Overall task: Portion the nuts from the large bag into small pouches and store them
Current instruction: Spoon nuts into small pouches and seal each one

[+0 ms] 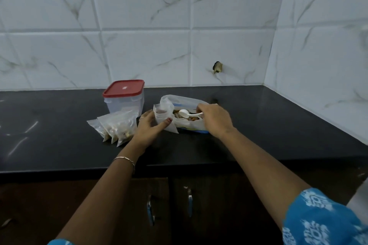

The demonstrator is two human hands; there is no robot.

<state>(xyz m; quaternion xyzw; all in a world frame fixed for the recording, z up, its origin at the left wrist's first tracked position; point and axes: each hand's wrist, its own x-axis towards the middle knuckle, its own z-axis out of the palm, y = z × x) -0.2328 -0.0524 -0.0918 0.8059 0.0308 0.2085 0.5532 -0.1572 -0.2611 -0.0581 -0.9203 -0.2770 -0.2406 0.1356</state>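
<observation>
The large bag of nuts (189, 125) lies open on the black counter (59, 149), its mouth facing me. My right hand (216, 120) grips the handle of a white plastic spoon (185, 114) whose bowl rests over the nuts inside the bag. My left hand (152, 127) holds a small clear pouch (162, 114) upright at the bag's left edge; it looks empty. Three filled small pouches (117, 128) lie overlapping just left of my left hand.
A clear storage box with a red lid (123, 95) stands shut behind the filled pouches. Tiled walls close the back and right sides of the counter. Cabinet doors with metal handles (150, 213) are below the counter's front edge.
</observation>
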